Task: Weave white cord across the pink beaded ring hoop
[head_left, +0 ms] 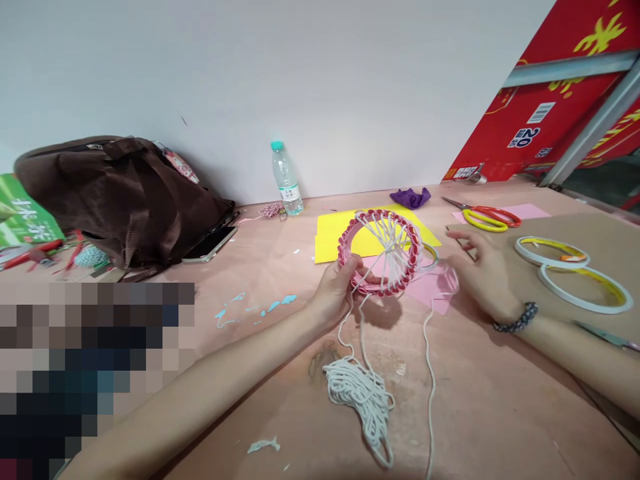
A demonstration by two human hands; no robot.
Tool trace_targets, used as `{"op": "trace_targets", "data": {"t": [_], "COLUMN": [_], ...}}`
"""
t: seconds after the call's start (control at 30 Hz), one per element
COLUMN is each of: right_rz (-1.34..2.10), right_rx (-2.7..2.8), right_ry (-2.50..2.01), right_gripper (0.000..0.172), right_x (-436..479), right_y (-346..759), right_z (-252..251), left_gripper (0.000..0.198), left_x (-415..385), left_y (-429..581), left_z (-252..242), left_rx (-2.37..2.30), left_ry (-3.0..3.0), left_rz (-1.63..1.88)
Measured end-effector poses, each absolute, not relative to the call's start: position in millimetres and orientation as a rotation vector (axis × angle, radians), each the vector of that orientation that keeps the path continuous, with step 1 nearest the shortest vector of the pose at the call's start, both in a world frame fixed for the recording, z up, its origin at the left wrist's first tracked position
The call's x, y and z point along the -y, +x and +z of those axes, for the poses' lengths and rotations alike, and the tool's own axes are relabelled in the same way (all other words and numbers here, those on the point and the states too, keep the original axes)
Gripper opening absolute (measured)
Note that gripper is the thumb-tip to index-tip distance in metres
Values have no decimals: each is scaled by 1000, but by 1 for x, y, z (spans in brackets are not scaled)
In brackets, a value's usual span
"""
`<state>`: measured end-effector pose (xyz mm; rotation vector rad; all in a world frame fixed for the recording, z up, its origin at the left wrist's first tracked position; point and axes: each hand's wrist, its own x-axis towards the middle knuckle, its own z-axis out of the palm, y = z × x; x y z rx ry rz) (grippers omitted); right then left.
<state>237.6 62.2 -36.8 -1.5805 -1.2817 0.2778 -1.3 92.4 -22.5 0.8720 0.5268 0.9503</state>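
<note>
My left hand (337,287) grips the lower left rim of a pink ring (345,250) with a scalloped, darker edge. White cord (393,243) crosses the ring in many strands that meet near its middle. Loose ends hang from the ring down to a bundle of white cord (360,400) on the table. To the right of the ring my right hand (480,270) hovers with its fingers apart, and nothing shows in it. Below that hand, another length of cord (429,373) runs toward the table's front. Pink paper (435,290) lies beneath.
Yellow sheets (330,237) lie behind the ring. At right are scissors (487,217), white tape rings (590,287) and brown cardboard (520,280). A water bottle (286,180) stands by the wall. A brown bag (115,200) and a phone (213,243) are at left.
</note>
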Motion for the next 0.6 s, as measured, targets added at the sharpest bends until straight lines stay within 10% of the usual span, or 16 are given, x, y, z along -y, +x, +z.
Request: {"op": "trace_targets", "data": {"t": [0.27, 0.6], "right_rz": [791, -17], "right_rx": [1982, 1330], "right_ry": [-1220, -1842], "right_gripper": [16, 32], "right_x": [-24, -72], "right_y": [178, 265], "right_z": [-26, -28], "left_gripper": [44, 43], "left_x": [-89, -94], "left_y": [-2, -1], "left_z": [-26, -29], "left_rx": [-497, -500], "left_ry": [979, 911], "left_rz": [902, 948]}}
